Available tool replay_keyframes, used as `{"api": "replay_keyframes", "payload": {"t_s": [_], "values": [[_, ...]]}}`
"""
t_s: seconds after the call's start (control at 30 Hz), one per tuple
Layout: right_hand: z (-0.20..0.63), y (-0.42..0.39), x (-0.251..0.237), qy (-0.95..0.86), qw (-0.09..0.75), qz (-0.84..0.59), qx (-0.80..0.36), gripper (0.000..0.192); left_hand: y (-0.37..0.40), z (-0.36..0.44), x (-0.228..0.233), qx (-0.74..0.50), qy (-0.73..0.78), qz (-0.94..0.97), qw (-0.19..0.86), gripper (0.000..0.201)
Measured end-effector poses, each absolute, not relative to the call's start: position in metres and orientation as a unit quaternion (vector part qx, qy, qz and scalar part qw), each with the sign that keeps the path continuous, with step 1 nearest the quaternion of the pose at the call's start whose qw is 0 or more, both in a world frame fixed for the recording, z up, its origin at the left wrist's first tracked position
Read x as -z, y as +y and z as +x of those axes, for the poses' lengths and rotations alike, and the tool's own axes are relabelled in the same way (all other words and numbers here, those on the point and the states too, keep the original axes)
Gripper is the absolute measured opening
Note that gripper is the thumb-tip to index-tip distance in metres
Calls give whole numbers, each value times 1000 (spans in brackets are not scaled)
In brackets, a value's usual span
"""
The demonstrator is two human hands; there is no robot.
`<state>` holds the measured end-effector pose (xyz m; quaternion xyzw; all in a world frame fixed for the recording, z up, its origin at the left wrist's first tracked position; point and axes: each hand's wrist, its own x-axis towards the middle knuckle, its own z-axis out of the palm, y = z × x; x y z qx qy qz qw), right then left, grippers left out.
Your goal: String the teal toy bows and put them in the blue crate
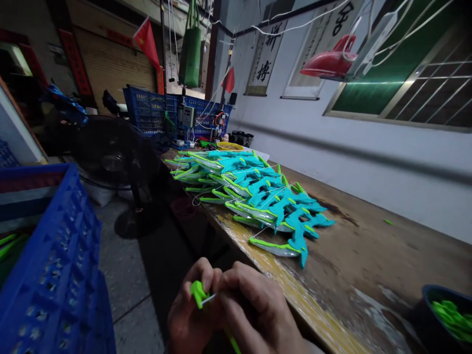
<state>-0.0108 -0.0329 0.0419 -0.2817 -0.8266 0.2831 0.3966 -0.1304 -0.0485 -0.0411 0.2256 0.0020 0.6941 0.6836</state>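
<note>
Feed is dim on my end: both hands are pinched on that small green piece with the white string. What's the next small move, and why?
Probably draw the white string on through the green piece. The left hand pinches the piece, the right hand meets it at the string, and only a short bit shows. The teal and green toys laid on the table already carry strings.

A small assembly workshop: beyond the hands (228, 307), rows of teal-and-green plastic parts (254, 196) cover a worn counter (368, 246), with blue crates (55, 275) to their left and hanging wiring (313, 19) overhead
</note>
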Motion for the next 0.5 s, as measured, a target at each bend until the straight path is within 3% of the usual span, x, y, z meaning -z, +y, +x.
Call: {"api": "replay_keyframes", "payload": {"t_s": [0.5], "values": [[-9, -30, -36, -836, 421, -251, -246, 9, -44, -124, 36, -681, 4, 226, 697, 32]]}}
